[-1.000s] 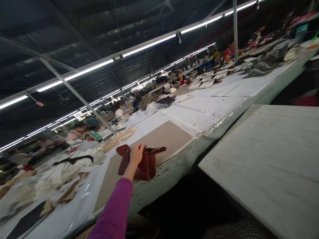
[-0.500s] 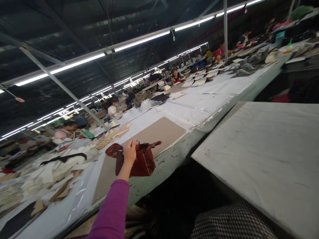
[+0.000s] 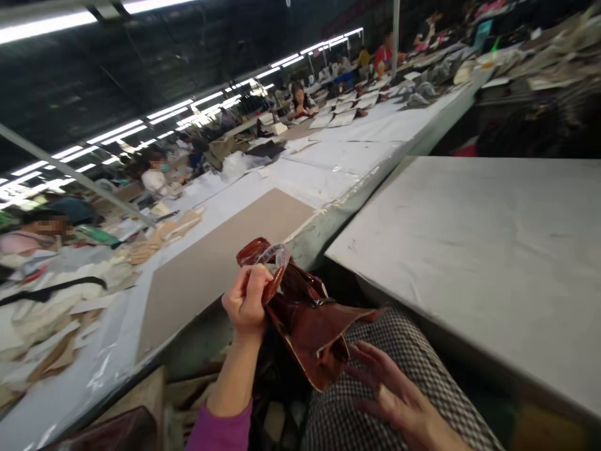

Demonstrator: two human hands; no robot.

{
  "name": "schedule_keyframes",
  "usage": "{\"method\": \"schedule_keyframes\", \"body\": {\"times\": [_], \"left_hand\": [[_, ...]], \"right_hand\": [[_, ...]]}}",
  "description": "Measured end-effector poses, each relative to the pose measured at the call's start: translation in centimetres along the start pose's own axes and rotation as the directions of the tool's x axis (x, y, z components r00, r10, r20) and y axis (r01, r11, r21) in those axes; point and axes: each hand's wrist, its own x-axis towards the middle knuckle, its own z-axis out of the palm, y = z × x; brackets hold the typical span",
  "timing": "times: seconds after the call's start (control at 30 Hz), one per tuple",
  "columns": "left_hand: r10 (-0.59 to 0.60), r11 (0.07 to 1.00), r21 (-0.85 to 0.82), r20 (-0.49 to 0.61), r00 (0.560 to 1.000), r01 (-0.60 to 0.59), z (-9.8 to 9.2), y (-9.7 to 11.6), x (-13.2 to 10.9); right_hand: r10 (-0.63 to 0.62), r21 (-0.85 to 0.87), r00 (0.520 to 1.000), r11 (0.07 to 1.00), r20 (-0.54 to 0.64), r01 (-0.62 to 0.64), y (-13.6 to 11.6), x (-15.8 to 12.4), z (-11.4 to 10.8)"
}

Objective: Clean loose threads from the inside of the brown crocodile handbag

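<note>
A glossy red-brown leather handbag hangs tilted above my lap, just off the table edge. My left hand is closed around its looped handle, where a strip of clear plastic shows. Stiff, pale-edged leather flares out at the bag's lower right side. My right hand, somewhat blurred, is beside that end with its fingers spread; whether the fingertips touch the leather I cannot tell. Checked cloth covers my lap beneath the bag.
A long white-covered table runs away ahead, bearing a grey-brown board and piles of cut pieces. At right stands another white-topped table. Several people sit along the far side. A slanting metal pole rises at left.
The handbag has come back from over the table towards my lap, carried by my left hand, and has turned its end to the right. My right hand has entered the view.
</note>
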Motion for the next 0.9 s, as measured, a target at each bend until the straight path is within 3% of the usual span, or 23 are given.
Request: {"method": "schedule_keyframes", "body": {"times": [0.1, 0.23, 0.33, 0.57, 0.77, 0.9], "left_hand": [[-0.07, 0.984, -0.157, 0.094, 0.993, 0.085, 4.8, 1.4, -4.8], [-0.144, 0.927, -0.318, 0.194, 0.97, 0.201, 9.9, 3.0, -9.7], [-0.144, 0.897, -0.375, 0.255, 0.956, 0.235, 12.2, 4.4, -12.0], [-0.054, 0.848, -0.491, 0.296, 0.954, 0.2, 14.5, 6.8, -14.0], [-0.027, 0.829, -0.533, 0.265, 0.964, 0.169, 14.7, 7.7, -14.7], [-0.075, 0.853, -0.482, 0.267, 0.961, 0.2, 14.5, 7.7, -15.0]], "right_hand": [[-0.07, 0.283, 0.998, 0.957, -0.003, 0.068, -1.2, -2.1, 0.4], [-0.12, 0.39, 0.979, 0.904, -0.163, 0.176, -1.5, -7.1, -1.9], [-0.196, 0.408, 0.953, 0.87, -0.232, 0.278, -0.6, -10.2, -3.5], [-0.255, 0.403, 0.899, 0.826, -0.357, 0.394, 1.0, -12.8, -4.3], [-0.293, 0.336, 0.887, 0.846, -0.357, 0.414, 0.9, -13.4, -4.4], [-0.336, 0.201, 0.859, 0.878, -0.386, 0.434, 0.6, -13.5, -3.7]]}}
